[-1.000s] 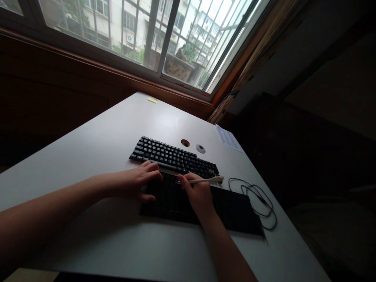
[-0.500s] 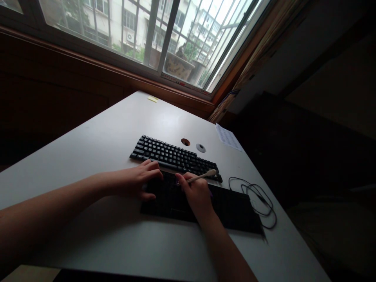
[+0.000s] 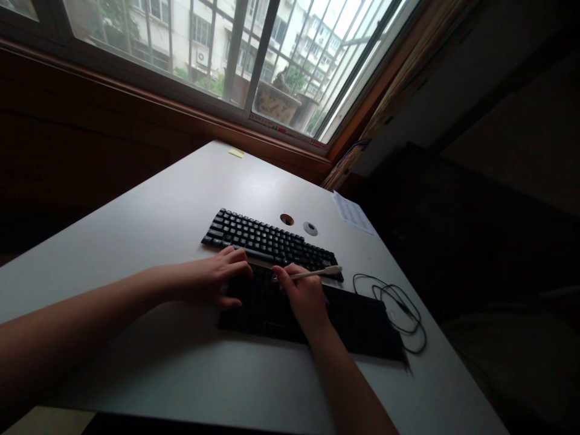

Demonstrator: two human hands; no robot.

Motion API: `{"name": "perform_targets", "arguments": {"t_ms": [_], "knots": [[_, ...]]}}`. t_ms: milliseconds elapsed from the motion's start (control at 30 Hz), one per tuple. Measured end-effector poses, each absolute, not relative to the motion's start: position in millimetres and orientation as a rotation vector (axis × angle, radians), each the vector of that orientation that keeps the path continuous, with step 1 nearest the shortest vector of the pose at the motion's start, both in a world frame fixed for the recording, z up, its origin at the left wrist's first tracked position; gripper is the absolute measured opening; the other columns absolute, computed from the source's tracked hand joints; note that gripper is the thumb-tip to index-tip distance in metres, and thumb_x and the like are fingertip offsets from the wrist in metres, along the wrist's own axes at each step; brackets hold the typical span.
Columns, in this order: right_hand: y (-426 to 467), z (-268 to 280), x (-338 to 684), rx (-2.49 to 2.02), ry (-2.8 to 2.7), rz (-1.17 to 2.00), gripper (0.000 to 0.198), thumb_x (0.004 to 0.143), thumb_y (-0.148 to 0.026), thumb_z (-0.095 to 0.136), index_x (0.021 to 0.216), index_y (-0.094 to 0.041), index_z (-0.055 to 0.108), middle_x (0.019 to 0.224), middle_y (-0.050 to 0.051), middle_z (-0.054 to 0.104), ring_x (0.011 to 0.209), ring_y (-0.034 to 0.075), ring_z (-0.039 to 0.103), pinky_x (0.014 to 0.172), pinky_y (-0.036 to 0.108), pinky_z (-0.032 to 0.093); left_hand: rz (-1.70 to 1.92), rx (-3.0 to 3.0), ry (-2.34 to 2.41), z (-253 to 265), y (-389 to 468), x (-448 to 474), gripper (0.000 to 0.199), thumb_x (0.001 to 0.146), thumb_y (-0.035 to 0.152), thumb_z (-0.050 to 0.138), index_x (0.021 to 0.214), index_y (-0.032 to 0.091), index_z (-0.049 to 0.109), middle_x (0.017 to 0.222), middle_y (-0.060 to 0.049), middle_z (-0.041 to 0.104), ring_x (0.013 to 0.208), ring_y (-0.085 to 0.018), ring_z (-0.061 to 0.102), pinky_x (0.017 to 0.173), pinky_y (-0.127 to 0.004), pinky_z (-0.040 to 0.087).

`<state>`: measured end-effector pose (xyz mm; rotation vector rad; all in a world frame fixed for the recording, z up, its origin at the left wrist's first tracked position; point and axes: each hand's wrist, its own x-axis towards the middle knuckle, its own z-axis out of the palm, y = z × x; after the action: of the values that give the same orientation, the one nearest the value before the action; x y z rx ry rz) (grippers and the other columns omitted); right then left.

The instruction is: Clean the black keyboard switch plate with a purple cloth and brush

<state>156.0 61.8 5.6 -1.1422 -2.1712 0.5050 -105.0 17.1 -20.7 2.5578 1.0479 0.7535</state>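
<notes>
A long black panel (image 3: 362,323), which looks like the base of a keyboard, lies flat on the white desk. My left hand (image 3: 226,275) rests over its left end, thumb and fingers apart and touching it. Closed around a pale, thin-handled tool (image 3: 319,272) with a wider end, my right hand (image 3: 303,293) is over the panel's middle. The tool's working tip is hidden by my fingers. Small purple bits show by the fingertips and beside the hand. Just beyond the panel is a section of black keyboard keys (image 3: 258,235).
A thin black cable (image 3: 414,314) lies looped on the desk (image 3: 154,211) to the right. Behind the keys are a round desk hole (image 3: 287,220) and a grey ring (image 3: 310,228). Printed paper (image 3: 351,211) and a yellow note (image 3: 236,153) lie farther back, below the barred window.
The tool in my right hand has tilted, its wide end swinging slightly right and down. My left hand and the panel have hardly moved.
</notes>
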Motion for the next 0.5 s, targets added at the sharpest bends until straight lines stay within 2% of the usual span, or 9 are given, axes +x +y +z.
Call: {"name": "perform_targets", "arguments": {"t_ms": [500], "knots": [[73.7,9.6,146.1,-1.151,-2.15,0.737,0.044,0.097,-0.054,0.06,0.068,-0.022,0.067,0.054,-0.002,0.063,0.052,0.015,0.061,0.055,0.024,0.043,0.735,2.568,1.061,-20.7,15.8,-105.1,0.05,0.08,0.033,0.079,0.123,0.023,0.056,0.118,-0.01,0.053,0.104,-0.029,0.049,0.09,-0.045,0.049]]}}
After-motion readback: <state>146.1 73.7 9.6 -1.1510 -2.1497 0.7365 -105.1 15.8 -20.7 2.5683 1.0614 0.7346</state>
